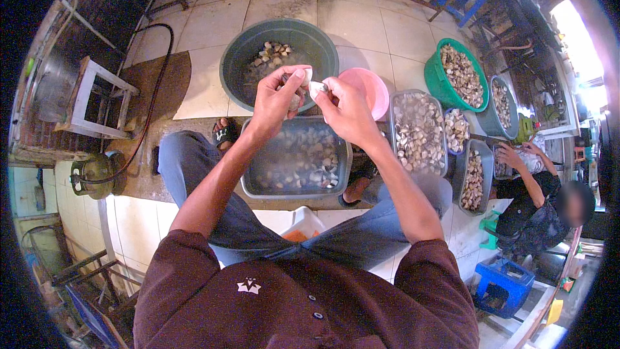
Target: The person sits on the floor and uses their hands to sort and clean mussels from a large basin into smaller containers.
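Observation:
My left hand (277,97) is closed around a few clams (294,102), with a pale shell (308,76) pinched at its thumb tip. Close beside it, my right hand (346,112) grips another whitish clam (317,88) between thumb and fingers. The two shells nearly meet; whether they touch I cannot tell. Both hands are above the near rim of a large round grey-green tub (230,88), which has water and a heap of clams (274,52) in it. Below my forearms, between my feet, stands a rectangular grey basin (247,190) of cloudy water with many clams (310,155) under the surface.
A pink basin (379,88) adjoins the round tub. To the right are a grey clam-filled basin (393,121), a green tub (431,80) and smaller containers. Another person (523,203) works at far right. A gas cylinder (94,177) with hose and a white stool (80,92) stand left.

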`<state>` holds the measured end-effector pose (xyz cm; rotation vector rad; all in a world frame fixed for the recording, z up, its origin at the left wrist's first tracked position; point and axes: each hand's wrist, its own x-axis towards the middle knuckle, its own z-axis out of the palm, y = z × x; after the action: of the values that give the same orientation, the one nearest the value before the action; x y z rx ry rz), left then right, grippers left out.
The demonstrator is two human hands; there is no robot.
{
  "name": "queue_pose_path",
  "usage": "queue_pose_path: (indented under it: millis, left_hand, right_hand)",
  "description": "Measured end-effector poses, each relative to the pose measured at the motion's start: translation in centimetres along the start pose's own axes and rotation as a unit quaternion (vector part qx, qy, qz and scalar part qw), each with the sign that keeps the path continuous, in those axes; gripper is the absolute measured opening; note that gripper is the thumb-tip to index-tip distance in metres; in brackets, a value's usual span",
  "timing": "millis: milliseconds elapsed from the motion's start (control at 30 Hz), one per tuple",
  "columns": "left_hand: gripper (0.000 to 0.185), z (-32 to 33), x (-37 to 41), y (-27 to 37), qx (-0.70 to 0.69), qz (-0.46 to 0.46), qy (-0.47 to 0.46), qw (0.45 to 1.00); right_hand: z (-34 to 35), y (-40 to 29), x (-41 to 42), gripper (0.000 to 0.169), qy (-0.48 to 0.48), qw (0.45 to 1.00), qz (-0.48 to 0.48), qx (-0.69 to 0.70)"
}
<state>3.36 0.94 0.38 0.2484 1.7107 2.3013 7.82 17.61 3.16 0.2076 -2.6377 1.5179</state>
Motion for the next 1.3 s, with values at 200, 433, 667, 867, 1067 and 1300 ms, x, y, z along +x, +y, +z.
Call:
queue_pose_path:
  millis: [200, 433, 667, 867, 1067, 1300]
  left_hand:
    - [0.026, 0.5, 0.2, 0.3, 0.055, 0.017, 0.016, 0.998]
    - [0.024, 0.9, 0.4, 0.2, 0.166, 0.082, -0.007, 0.983]
    - [0.022, 1.0, 0.9, -0.1, 0.267, 0.118, -0.022, 0.956]
    - [0.023, 0.2, 1.0, 0.1, 0.369, 0.088, -0.022, 0.925]
    - [0.021, 0.3, 1.2, -1.8, 0.346, 0.069, 0.011, 0.936]
    - [0.022, 0.0, 1.5, -2.2, 0.204, -0.087, 0.020, 0.975]
  right_hand:
    - [0.3, 0.4, 0.9, 0.026, 0.017, 1.000, -0.008, -0.015]
    - [0.0, 1.7, 1.2, 0.026, -0.059, 0.993, 0.082, 0.056]
    - [0.7, 2.6, 1.0, 0.024, -0.043, 0.983, 0.131, 0.118]
    - [0.5, 2.8, 1.0, 0.025, -0.057, 0.994, 0.083, 0.048]
    - [1.1, 4.2, 1.1, 0.021, -0.110, 0.947, 0.187, 0.236]
    - [1.6, 5.9, 1.2, 0.018, -0.145, 0.836, 0.288, 0.445]
